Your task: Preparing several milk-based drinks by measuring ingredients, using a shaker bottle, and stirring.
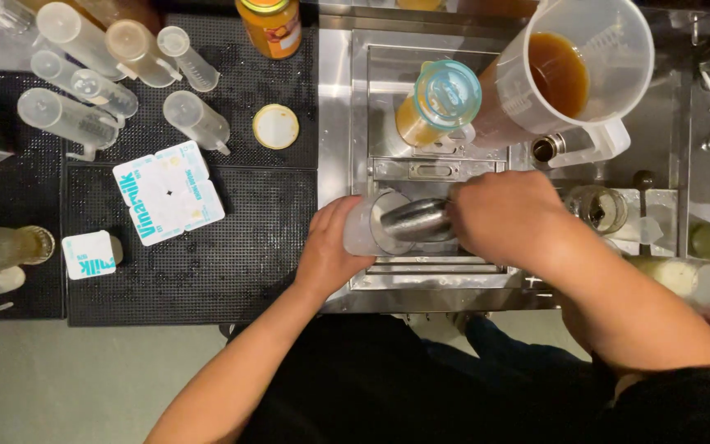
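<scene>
My left hand grips a clear plastic cup over the steel counter inset. My right hand holds a small steel jigger or scoop, tipped sideways with its mouth at the cup's rim. Whether anything is pouring out is hidden. Just behind stand a blender jug with orange liquid and a pale blue lid and a large clear pitcher of brown liquid.
Several clear plastic dispenser bottles lie on black rubber mats at the left, with two white cartons, a yellow lid and an orange jar. At the right are a glass jar and pale cups.
</scene>
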